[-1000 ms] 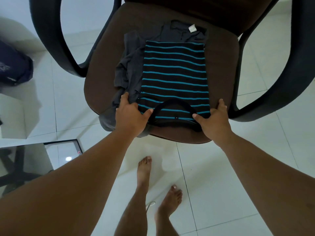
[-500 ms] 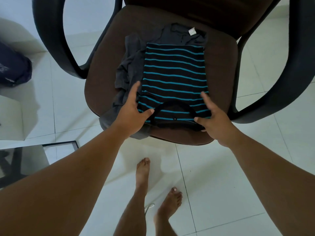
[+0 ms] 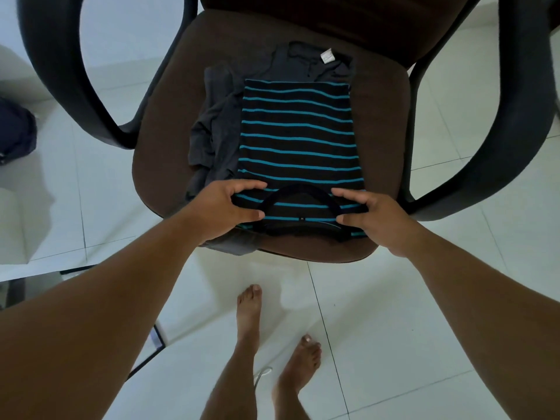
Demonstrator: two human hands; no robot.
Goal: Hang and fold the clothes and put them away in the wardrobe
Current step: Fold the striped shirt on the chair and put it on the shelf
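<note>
both hands grip the collar end of a folded striped shirt on the chair

a black t-shirt with thin teal stripes point(image 3: 298, 137) lies folded into a long rectangle on the brown padded seat of a chair point(image 3: 163, 140) with curved black plastic armrests. its round black collar faces the person, at the seat's front edge. under it and sticking out to its left and far side is a crumpled dark grey garment point(image 3: 212, 137), with a small white label point(image 3: 326, 57) showing near the chair's back.

the left hand point(image 3: 225, 207) pinches the near left corner of the striped shirt, fingers curled over the top layer and thumb pressed against the fabric beside the collar. the right hand point(image 3: 374, 216) does the same at the near right corner, fingers on top and thumb pointing in toward the collar.

below the chair, two bare feet point(image 3: 272, 328) stand on white floor tiles point(image 3: 424, 298). a dark blue bag point(image 3: 15, 131) sits at the left edge, well apart from the chair.
</note>
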